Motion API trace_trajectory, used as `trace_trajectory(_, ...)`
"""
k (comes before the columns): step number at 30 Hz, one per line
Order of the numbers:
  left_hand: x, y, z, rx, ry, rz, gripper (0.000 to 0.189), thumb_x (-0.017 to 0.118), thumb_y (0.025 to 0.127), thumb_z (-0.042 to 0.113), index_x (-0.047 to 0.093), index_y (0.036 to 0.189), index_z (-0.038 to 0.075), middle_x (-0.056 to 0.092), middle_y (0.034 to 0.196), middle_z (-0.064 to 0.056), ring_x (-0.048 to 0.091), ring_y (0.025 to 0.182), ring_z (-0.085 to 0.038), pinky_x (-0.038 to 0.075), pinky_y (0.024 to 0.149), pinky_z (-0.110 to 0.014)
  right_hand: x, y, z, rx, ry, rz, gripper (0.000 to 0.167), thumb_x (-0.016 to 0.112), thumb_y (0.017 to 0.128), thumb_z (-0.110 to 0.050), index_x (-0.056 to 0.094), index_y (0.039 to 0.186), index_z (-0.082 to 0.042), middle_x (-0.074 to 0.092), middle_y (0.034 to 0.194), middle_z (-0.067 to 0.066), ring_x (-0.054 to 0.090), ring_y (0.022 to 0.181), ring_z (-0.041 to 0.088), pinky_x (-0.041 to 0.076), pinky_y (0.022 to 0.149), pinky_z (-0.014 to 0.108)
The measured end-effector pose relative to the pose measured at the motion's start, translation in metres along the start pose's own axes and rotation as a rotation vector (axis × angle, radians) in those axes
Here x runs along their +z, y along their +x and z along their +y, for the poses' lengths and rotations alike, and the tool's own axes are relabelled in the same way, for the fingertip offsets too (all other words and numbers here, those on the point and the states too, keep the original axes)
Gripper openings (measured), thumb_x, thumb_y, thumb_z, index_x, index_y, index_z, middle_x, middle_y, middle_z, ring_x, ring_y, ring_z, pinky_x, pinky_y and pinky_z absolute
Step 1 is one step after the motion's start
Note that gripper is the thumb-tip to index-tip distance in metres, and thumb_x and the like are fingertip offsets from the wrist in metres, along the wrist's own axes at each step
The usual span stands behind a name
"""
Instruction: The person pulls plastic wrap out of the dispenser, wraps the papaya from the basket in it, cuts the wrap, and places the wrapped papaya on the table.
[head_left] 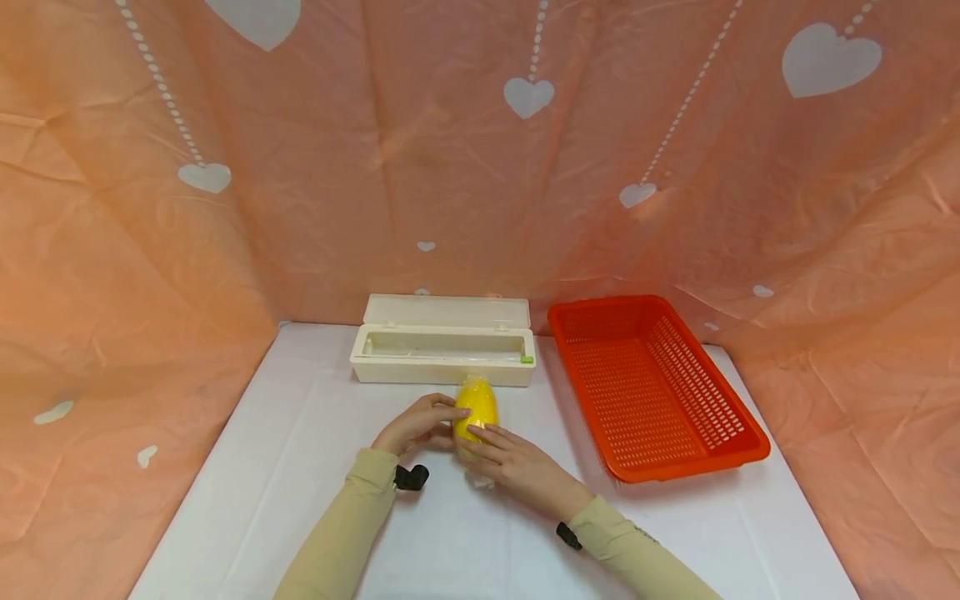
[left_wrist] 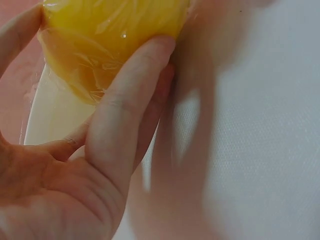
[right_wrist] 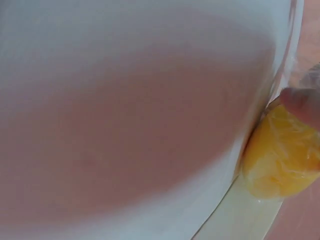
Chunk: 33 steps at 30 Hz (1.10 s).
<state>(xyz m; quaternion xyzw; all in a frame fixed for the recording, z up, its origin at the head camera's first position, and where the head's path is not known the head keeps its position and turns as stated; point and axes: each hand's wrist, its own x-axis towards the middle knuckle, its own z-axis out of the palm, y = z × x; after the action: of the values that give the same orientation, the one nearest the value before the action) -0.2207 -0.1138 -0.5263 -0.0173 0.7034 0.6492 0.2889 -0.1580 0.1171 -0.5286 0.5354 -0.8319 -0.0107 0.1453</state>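
Note:
A yellow oval thing, like a fruit and wrapped in clear film, is between my two hands near the middle of the white table. With thumb and fingers my left hand holds it from the left. In the left wrist view the film is wrinkled over the yellow thing, the left thumb against one side and a finger on the other. My right hand lays nearly straight fingers on its near right side; its thumb is hidden. A fingertip touches the yellow thing in the right wrist view.
Just behind the hands stands a long cream box with its lid raised and a green piece at its right end. An orange-red perforated basket sits on the right. Pink cloth with hearts surrounds the white table.

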Motion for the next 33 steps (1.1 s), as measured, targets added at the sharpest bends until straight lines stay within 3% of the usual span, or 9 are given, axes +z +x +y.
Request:
trace_trajectory(5, 0.001, 0.0, -0.001, 0.001, -0.013, -0.013, 0.068, 0.075, 0.084, 0.033, 0.042, 0.127, -0.008, 0.053, 0.117, -0.024, 0.065, 0.092, -0.031, 0.057, 0.078, -0.04, 0.001, -0.002, 0.001, -0.01, 0.018, 0.046, 0.05, 0.074, 0.083, -0.025, 0.06, 0.13, -0.014, 0.04, 0.148, 0.001, 0.025, 0.141, 0.022, 0.021, 0.115, 0.039)
trace_trajectory(12, 0.0, 0.001, 0.002, 0.012, -0.042, -0.022, 0.069, 0.075, 0.083, 0.032, 0.039, 0.128, -0.008, 0.052, 0.118, -0.025, 0.065, 0.094, -0.032, 0.057, 0.078, -0.041, -0.004, 0.002, 0.004, -0.015, 0.053, 0.143, 0.033, 0.065, 0.087, -0.01, 0.059, 0.119, -0.01, 0.051, 0.139, 0.004, 0.039, 0.133, 0.02, 0.028, 0.112, 0.033)
trace_trajectory(19, 0.0, -0.001, 0.004, -0.003, -0.035, -0.012, 0.068, 0.076, 0.083, 0.032, 0.041, 0.126, -0.007, 0.053, 0.116, -0.025, 0.065, 0.093, -0.031, 0.057, 0.078, -0.04, -0.005, 0.003, 0.004, -0.027, 0.002, 0.173, 0.047, 0.059, 0.083, 0.0, 0.057, 0.129, -0.008, 0.053, 0.135, 0.005, 0.046, 0.127, 0.018, 0.032, 0.109, 0.028)
trace_trajectory(22, 0.001, -0.001, 0.005, -0.014, -0.03, -0.008, 0.069, 0.077, 0.081, 0.032, 0.041, 0.126, -0.007, 0.053, 0.116, -0.024, 0.065, 0.093, -0.031, 0.057, 0.078, -0.039, -0.005, 0.002, 0.003, -0.011, 0.077, 0.185, 0.049, 0.059, 0.083, 0.002, 0.058, 0.13, -0.009, 0.054, 0.134, 0.005, 0.047, 0.125, 0.017, 0.034, 0.108, 0.028)
trace_trajectory(28, 0.002, -0.002, 0.006, -0.032, -0.026, -0.002, 0.07, 0.078, 0.081, 0.03, 0.039, 0.126, -0.006, 0.051, 0.118, -0.025, 0.065, 0.093, -0.032, 0.057, 0.078, -0.039, 0.001, 0.006, 0.006, 0.044, 0.397, 0.319, 0.039, 0.07, 0.081, 0.003, 0.065, 0.118, -0.005, 0.06, 0.123, 0.007, 0.053, 0.116, 0.018, 0.038, 0.104, 0.025)
trace_trajectory(33, 0.002, -0.003, 0.007, -0.019, -0.04, -0.003, 0.067, 0.076, 0.083, 0.025, 0.037, 0.126, -0.007, 0.049, 0.119, -0.027, 0.064, 0.093, -0.032, 0.057, 0.077, -0.04, 0.008, 0.011, 0.007, 0.094, 0.44, 0.4, 0.034, 0.076, 0.079, -0.002, 0.069, 0.111, -0.008, 0.06, 0.12, 0.005, 0.053, 0.115, 0.019, 0.04, 0.102, 0.027)
